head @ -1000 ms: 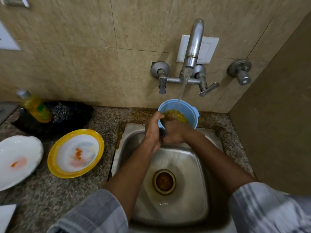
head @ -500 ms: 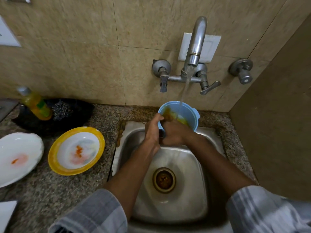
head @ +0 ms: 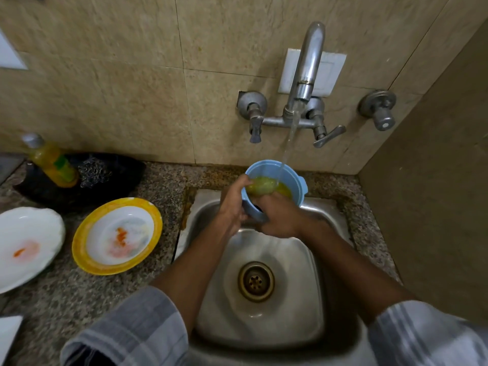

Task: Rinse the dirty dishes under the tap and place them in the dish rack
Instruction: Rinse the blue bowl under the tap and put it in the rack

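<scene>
A light blue bowl [head: 293, 178] is held tilted over the back of the steel sink [head: 303, 299], under water running from the tap [head: 306, 75]. My left hand [head: 232, 207] grips its left rim. My right hand [head: 280, 217] clasps the near side, with its fingers reaching inside. Yellow-green murky matter sits in the bowl at my fingertips; whether it is a sponge or dirty water I cannot tell. On the counter to the left lie a yellow-rimmed plate [head: 87, 257] and a white plate [head: 39, 265], both with orange stains. No dish rack is in view.
A yellow soap bottle [head: 52, 162] and a steel scrubber [head: 95, 171] rest in a black tray [head: 124, 178] against the tiled wall. The drain [head: 256, 281] sits in the middle of the sink. A brown side wall closes off the right.
The bowl stays under the stream. My right fingers have shifted inside it, and the yellow matter now looks larger and greener.
</scene>
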